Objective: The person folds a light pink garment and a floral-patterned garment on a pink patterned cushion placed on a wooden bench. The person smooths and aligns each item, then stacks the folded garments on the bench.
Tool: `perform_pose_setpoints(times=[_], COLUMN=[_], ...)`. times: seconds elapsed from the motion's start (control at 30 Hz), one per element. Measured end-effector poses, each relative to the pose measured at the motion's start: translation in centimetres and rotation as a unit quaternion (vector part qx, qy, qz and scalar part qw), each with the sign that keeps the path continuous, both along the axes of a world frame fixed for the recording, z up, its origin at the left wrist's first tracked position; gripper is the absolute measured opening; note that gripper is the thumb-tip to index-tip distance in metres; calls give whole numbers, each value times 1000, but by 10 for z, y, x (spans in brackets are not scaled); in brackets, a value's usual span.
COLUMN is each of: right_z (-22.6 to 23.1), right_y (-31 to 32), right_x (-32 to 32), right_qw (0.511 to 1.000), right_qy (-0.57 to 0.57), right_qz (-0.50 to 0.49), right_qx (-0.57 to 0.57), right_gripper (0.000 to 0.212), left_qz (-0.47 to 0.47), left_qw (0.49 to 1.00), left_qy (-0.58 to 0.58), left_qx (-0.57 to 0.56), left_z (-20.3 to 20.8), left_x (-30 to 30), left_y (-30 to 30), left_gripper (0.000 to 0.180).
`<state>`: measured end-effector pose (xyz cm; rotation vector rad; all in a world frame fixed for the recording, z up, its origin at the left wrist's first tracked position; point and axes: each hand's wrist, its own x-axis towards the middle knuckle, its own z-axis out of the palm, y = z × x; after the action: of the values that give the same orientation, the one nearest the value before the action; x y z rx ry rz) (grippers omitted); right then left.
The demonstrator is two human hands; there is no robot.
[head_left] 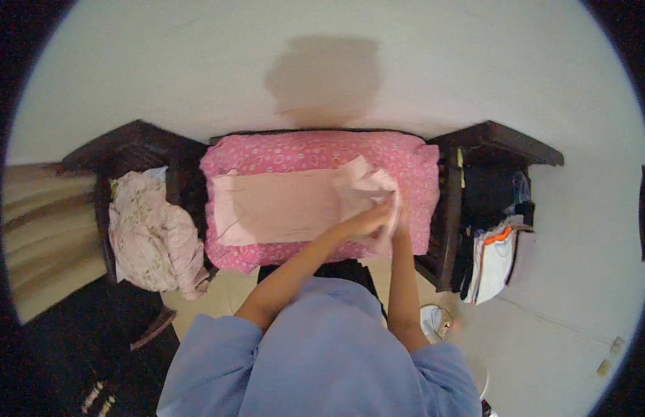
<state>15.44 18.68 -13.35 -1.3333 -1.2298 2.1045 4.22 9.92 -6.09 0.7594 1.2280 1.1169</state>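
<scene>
Blue shirt [329, 347] nearest, cut off by lower edge, blocking view of floor beneath. Beyond it, pale pink cloth [277, 208] lying lengthwise on pink patterned cover [294, 153]; flat at left, bunched and raised at right. Left hand [367, 221] and right hand [401, 217] close together, both on bunched end. Fingers blurred, partly lost among folds; cannot tell whether pinching or spread. Bare cover along far edge and right side; thinner margin at left. Dark wooden units [499, 142] hemming both ends, crumpled floral fabric [152, 222] spilling out at left.
</scene>
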Motion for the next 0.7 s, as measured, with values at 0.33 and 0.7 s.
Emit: perform_pose_setpoints(times=[0.33, 0.7], right_z=[-27, -44], right_y=[84, -28], right_x=[113, 42], right_qw=[982, 768], right_qy=[-158, -270], right_qz=[28, 303], right_qx=[99, 495], right_gripper=[65, 65], left_qz=[157, 107], left_qw=[900, 910], left_qy=[405, 386], left_qx=[-49, -111], left_z=[-82, -94], left_x=[47, 6], left_y=[29, 74], left_gripper=[48, 37])
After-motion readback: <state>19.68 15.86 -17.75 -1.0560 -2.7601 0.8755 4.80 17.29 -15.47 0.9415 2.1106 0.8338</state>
